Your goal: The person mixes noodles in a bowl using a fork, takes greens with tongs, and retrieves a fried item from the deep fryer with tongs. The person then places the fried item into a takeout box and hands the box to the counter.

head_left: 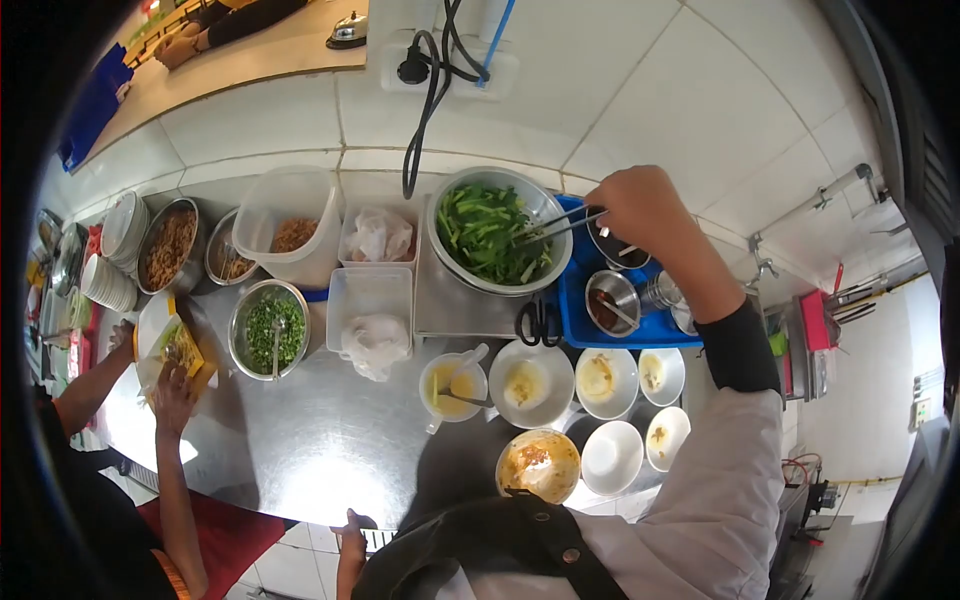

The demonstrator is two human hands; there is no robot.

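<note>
My right hand (640,208) is closed on metal tongs (565,224), whose tips reach into green leafy vegetables (487,235) in a steel bowl (437,262). My left hand (352,530) is low at the table's front edge, partly cut off by my body; what it touches is unclear. Below the steel bowl stand several white bowls (532,385), some with yellowish or brown residue. A measuring jug (433,387) with yellow liquid and a ladle is left of them. Black scissors (538,322) lie beside the blue tray.
A blue tray (577,325) holds steel pots. To the left are a bowl of chopped greens (270,328), plastic tubs (372,300) and bowls of brown food (171,250). A co-worker's hands (174,395) handle a yellow packet at far left. Black cables (431,110) hang above.
</note>
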